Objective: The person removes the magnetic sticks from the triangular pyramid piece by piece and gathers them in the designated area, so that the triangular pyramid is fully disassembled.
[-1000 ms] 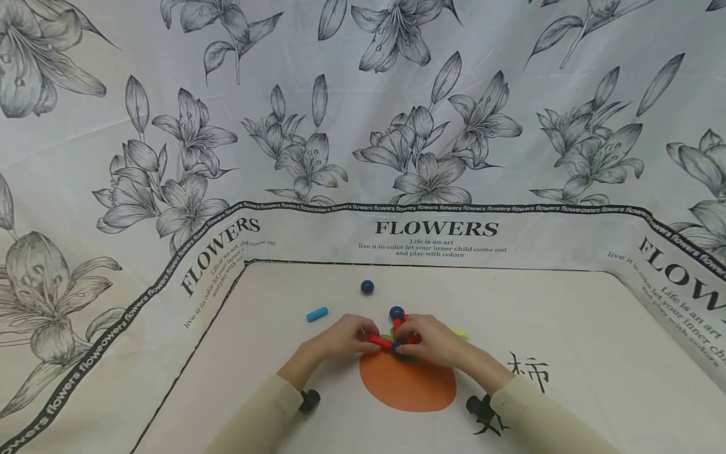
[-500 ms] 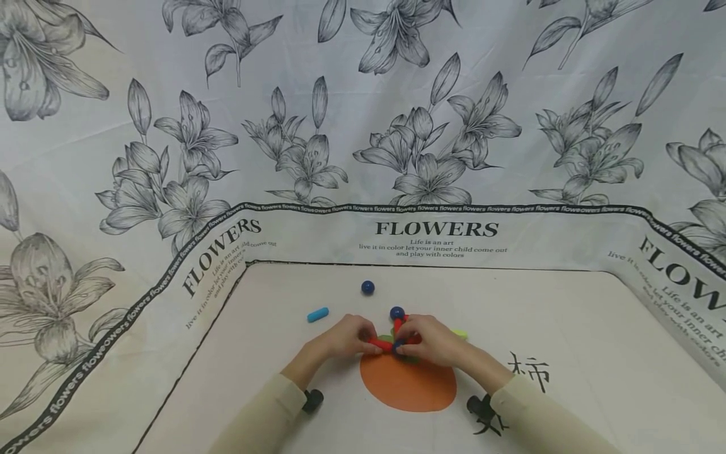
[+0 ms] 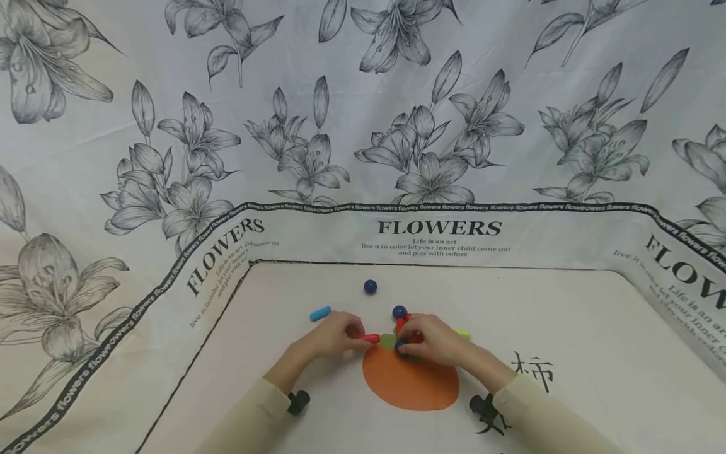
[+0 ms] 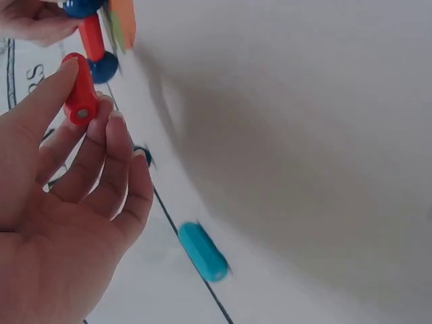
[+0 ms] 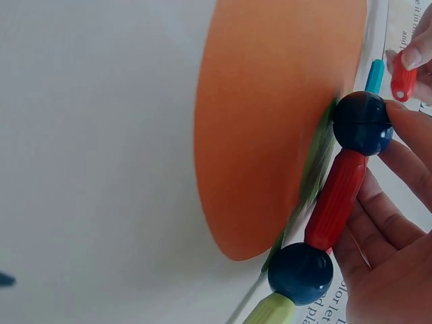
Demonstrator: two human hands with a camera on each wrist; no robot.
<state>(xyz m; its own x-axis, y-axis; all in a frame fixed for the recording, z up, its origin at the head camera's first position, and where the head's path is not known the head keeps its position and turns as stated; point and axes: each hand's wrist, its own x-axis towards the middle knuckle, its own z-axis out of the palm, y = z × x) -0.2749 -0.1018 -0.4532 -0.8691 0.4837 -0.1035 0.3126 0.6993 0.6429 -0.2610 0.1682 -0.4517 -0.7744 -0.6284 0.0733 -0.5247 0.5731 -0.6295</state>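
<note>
My left hand [image 3: 331, 334] pinches a red magnetic rod [image 4: 81, 91] between thumb and fingers; a small metal disc shows at its end. To the right, my right hand [image 3: 433, 340] holds a dark blue ball [image 5: 362, 125] of a joined piece by its thumb and fingertips. From that ball a red rod [image 5: 335, 199] runs to a second blue ball [image 5: 300, 273], which meets a yellow-green rod [image 5: 270, 310]. Another blue ball [image 3: 399, 312] stands at the far end of a red rod in the head view. A gap separates the left hand's rod from the held ball.
Beyond the left hand lie a light blue rod [image 3: 320, 313] and a loose blue ball [image 3: 370, 287]. Under the hands, the pale table cover [image 3: 567, 315] bears a flat orange shape [image 3: 411, 381] with green leaves and black characters. A flower-printed cloth [image 3: 317, 157] rises behind.
My left hand has drawn the red rod leftward, away from the blue ball whose side it reached before. The right hand keeps its hold in nearly the same place.
</note>
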